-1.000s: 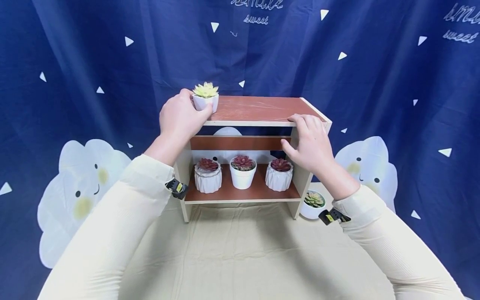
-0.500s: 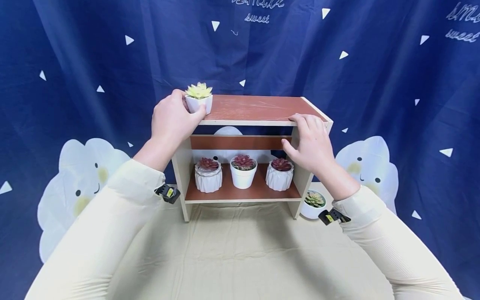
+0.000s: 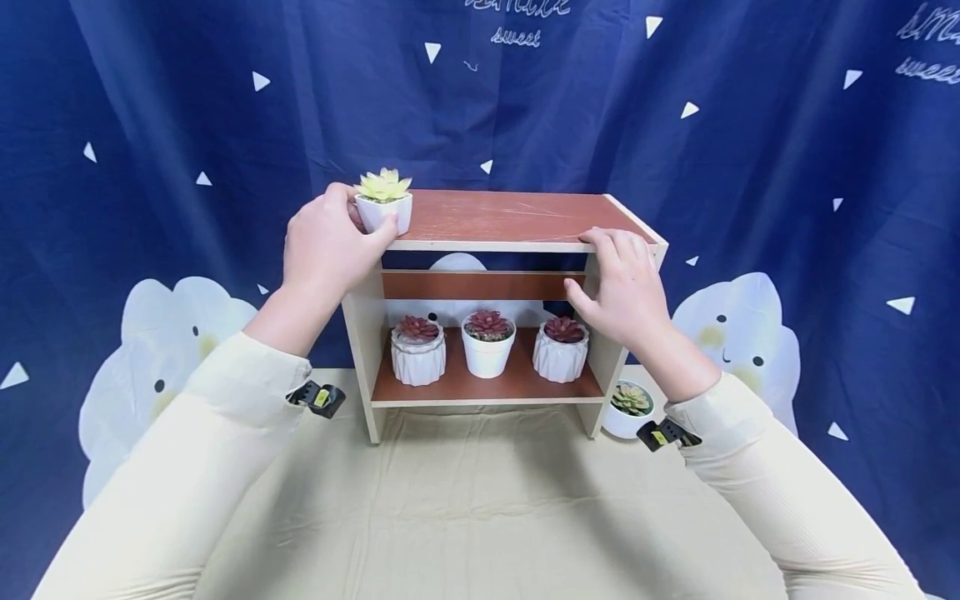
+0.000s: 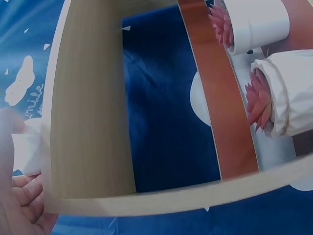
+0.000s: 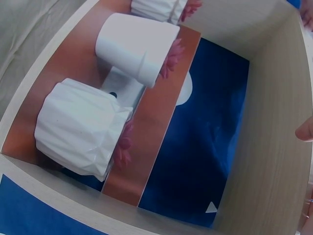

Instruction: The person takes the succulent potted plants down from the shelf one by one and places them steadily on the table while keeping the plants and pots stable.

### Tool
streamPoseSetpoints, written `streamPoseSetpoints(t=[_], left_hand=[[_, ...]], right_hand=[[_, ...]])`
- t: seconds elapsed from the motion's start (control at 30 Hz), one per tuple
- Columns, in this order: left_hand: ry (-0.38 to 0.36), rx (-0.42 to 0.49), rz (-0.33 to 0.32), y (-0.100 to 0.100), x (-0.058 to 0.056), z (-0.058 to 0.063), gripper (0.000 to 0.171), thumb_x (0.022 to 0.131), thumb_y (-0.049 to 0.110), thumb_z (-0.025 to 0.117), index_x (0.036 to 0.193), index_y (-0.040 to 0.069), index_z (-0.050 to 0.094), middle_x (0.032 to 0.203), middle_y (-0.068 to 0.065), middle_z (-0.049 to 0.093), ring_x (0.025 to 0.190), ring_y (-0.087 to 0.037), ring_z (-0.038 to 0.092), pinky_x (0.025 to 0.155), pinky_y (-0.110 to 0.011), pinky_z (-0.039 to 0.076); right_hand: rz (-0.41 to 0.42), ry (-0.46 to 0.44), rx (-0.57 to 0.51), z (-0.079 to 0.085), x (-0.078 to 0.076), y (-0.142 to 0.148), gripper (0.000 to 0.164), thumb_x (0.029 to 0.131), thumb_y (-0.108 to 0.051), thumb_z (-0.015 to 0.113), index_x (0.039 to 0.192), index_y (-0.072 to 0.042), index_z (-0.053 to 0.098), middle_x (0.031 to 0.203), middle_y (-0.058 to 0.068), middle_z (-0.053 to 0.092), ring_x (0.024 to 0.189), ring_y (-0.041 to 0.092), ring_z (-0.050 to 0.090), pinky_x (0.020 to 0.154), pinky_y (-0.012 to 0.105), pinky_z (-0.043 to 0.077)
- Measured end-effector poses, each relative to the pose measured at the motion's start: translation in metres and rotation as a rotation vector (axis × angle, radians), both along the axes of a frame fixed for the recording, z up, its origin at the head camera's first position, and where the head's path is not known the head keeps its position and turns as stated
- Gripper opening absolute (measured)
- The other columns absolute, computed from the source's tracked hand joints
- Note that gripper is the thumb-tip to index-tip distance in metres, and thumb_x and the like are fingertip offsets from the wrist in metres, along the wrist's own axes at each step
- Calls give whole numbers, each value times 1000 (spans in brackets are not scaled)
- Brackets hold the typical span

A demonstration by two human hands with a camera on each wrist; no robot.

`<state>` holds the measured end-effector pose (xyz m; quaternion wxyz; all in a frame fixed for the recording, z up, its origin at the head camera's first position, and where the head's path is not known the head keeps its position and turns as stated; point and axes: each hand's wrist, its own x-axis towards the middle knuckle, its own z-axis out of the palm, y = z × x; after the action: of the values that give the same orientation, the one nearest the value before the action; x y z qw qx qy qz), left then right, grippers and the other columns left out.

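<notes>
Yellow-green succulent [image 3: 384, 202] pinched in left hand [image 3: 324, 240], at shelf [image 3: 491, 218] top's left end. Right hand [image 3: 624, 282] relaxed, resting on front edge.

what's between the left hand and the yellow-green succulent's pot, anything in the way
Nothing visible: the left hand grips the small white pot directly, at the left end of the shelf top. The right hand is near the right end, the potted red succulents underneath.

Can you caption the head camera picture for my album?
Left hand holds a yellow-green succulent at a shelf's top, three red succulents below.
</notes>
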<state>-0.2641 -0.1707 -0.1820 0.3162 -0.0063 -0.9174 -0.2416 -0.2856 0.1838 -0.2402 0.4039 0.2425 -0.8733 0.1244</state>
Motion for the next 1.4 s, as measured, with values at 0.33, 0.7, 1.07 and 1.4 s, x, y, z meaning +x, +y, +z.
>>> streamPoseSetpoints(t=[0.33,0.7,1.07,1.4], left_hand=[[41,-7,1,-8,11,-1,63,90,54,57,123,-1,59,96,-14,64,91,-33,59,78,-47,47],[94,-10,0,-21,17,-1,60,90,49,59,120,-2,61,100,-15,67,93,-35,59,82,-49,45],[114,-4,9,-34,23,-2,63,90,49,59,126,-3,60,107,-19,68,99,-37,60,84,-53,45],[151,-13,26,-46,31,-4,64,90,48,60,126,-5,60,106,-21,70,98,-38,62,87,-54,44]], right_hand=[[-2,-1,-11,-1,0,0,59,84,-32,68,133,-3,52,129,21,53,123,42,43,108,53,30],[9,14,-5,-1,-3,0,59,83,-31,67,133,-3,52,128,22,54,123,42,44,108,53,30],[6,14,-2,-1,-3,0,59,83,-31,67,133,-2,52,129,22,53,123,42,44,108,53,30],[6,12,1,-1,-1,0,60,83,-33,67,133,-3,52,129,21,53,123,41,44,107,53,30]])
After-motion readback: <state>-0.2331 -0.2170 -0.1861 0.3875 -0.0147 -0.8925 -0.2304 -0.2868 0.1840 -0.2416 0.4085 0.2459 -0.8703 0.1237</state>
